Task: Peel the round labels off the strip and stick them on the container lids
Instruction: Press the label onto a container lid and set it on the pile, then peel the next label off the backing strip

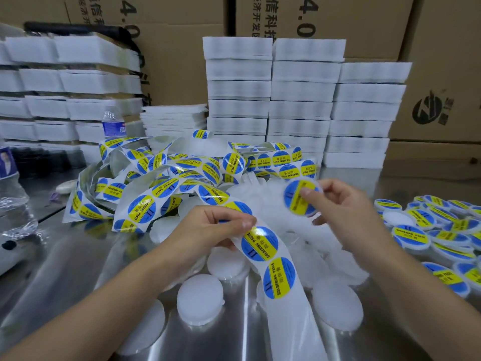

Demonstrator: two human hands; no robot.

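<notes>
Your left grip (210,225) pinches strip (279,278), tail cut off at bottom edge; right grip (341,204) clasps labelled lid (292,200), rim part-hidden.

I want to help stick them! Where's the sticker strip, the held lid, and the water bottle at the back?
label strip (260,243), head view, on a round label.
held lid (295,204), head view, on its stickered face.
water bottle (112,128), head view, on its blue wrapper.

Bare steel table (65,269) front-left; loose lids (200,299) ahead; tangled label strip (166,183) beyond; labelled lids (416,220) along the right
</notes>
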